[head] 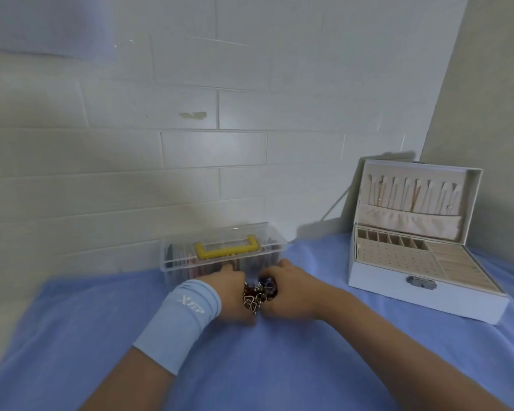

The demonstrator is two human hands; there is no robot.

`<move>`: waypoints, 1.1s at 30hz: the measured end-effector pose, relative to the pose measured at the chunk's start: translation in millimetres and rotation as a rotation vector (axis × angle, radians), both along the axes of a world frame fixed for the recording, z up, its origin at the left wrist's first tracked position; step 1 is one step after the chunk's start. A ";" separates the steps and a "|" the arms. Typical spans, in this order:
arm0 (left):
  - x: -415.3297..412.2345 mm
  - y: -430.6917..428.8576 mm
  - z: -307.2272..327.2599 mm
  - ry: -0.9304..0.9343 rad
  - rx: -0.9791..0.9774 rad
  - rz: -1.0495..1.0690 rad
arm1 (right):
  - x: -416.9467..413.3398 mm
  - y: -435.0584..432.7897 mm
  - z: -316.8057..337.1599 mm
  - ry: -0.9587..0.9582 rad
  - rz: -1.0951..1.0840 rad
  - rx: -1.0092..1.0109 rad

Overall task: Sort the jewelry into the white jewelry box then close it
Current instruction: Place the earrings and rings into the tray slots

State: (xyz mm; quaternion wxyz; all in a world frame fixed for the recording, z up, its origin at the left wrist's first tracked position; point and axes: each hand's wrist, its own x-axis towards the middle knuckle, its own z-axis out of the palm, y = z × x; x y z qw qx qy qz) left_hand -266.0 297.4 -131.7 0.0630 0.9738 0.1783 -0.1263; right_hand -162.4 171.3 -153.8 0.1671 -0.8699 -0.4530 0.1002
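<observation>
So we're facing a white painted brick wall (190, 84), and in front of it is a tabletop covered in a plain blue cloth (279, 366) that fills most of the lower view.

Off to the right sits the white rectangular jewelry box (398, 295). It's open, with its lid (413, 197) standing upright at the back. The inside is beige, with little compartments along the rear, a dotted panel on the left and ridged rows on the right. A few thin gold pieces hang in the lid's slots, too small to identify. There's a metal latch on the front wall.

Against the wall, centre-left, is a clear plastic storage case (220, 262) with a yellow handle (224, 247) on top. The contents are too blurry to make out.

Just in front of that case, our left hand (230, 295) and right hand (291, 295) curl in from either side and grasp the jewelry (258, 295), a small tangled clump of dark beads and gold chain. It's down at the cloth, well apart from the white box. The left wrist has a light blue sweatband (178, 321) with white lettering.
</observation>
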 end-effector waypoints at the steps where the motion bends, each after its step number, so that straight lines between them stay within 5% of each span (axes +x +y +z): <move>1: 0.7 -0.3 -2.0 -0.008 -0.007 0.011 | 0.1 -0.2 -1.6 0.005 -0.002 0.001; 20: 17.5 13.0 -9.1 -0.153 -0.222 -0.047 | 1.0 13.4 6.2 0.072 -0.031 -0.074; 25: 29.5 5.8 6.4 -0.225 -0.267 -0.099 | 10.1 -15.4 21.9 0.273 -0.095 0.080; 33: 84.2 -62.6 22.7 -0.210 -0.483 -0.214 | 42.2 -98.4 55.2 0.203 -0.220 -0.011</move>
